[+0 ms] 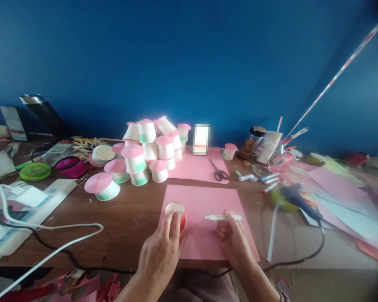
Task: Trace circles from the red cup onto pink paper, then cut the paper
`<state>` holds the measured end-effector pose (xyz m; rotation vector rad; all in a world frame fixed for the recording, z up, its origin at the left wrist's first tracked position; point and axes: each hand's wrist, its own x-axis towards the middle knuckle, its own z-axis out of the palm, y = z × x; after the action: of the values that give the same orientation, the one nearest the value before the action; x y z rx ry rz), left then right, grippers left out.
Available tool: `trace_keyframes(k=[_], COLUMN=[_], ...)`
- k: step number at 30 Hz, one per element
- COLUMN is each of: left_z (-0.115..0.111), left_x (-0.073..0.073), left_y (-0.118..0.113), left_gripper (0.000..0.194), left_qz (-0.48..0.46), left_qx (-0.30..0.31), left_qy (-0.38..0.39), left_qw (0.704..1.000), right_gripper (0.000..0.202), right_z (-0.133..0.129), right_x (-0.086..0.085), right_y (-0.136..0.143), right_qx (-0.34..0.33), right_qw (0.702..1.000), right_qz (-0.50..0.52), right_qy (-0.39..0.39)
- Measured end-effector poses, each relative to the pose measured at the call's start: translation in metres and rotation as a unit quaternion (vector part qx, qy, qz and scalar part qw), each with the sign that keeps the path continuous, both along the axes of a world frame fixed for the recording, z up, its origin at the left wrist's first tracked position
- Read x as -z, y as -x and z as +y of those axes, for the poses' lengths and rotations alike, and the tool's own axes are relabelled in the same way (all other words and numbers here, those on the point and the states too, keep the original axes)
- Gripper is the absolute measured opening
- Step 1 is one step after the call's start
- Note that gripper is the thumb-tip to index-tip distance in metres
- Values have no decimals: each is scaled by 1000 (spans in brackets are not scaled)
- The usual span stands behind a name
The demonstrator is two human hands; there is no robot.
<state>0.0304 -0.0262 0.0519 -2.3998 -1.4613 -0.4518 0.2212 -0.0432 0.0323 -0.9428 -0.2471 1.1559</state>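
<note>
My left hand (pixel 165 241) is closed around a small round object (pixel 174 206), pale on top and red at the side, resting on a pink paper sheet (pixel 204 243). Its exact kind is partly hidden by my fingers. In my right hand (pixel 233 237) is a white marker (pixel 216 217), held sideways just above the same sheet with its tip pointing left. Behind the sheet, scissors (pixel 219 171) lie on more pink paper (pixel 192 163). To the left, several white paper cups (pixel 135 161) with pink paper discs on them are stacked and scattered.
A power strip (pixel 34 209) with cables lies at the left. On the right are a glue gun (pixel 302 199) with its cord, several markers (pixel 271 178), a stack of plain paper cups (pixel 270 147), a dark-lidded jar (pixel 253 140) and loose paper sheets (pixel 346 197). A blue wall rises behind.
</note>
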Motion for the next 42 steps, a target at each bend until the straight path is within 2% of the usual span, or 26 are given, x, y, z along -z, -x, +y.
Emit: trace_keyframes(k=[6,11,14,17,24,28,32,36,42], left_z=[0,0,1,0,-2,-2,-1,0,0], left_x=[4,10,11,4,-19,-22,-16,-10,-12], left_y=[-1,0,0,-1,-2,0,0,-1,0], left_gripper=[42,44,42,42,44,44,49,58,56], left_qz=[0,-10,-8,-1,33,20,-7,-26,-34], left_qx=[-6,0,-2,-6,-13,-8,-8,-6,-4], left_qy=[-8,-22,-26,-22,97,122,131,121,97], left_qw=[1000,1000,1000,1000,995,992,991,992,995], right_gripper=[29,24,23,23,21,25,31,28,24], right_z=[-5,-20,-29,-35,-33,-32,-31,-32,-30], right_x=[-10,-15,-16,-23,-42,-38,-31,-26,-8], right_y=[-17,-38,-40,-34,-17,-7,-1,-7,-19], right_qx=[15,8,18,15,-10,-12,-10,-13,-48], right_qw=[1000,995,993,992,993,992,990,989,985], right_qz=[22,90,107,119,113,125,133,136,147], right_qy=[-2,-34,-35,-27,-15,14,45,57,79])
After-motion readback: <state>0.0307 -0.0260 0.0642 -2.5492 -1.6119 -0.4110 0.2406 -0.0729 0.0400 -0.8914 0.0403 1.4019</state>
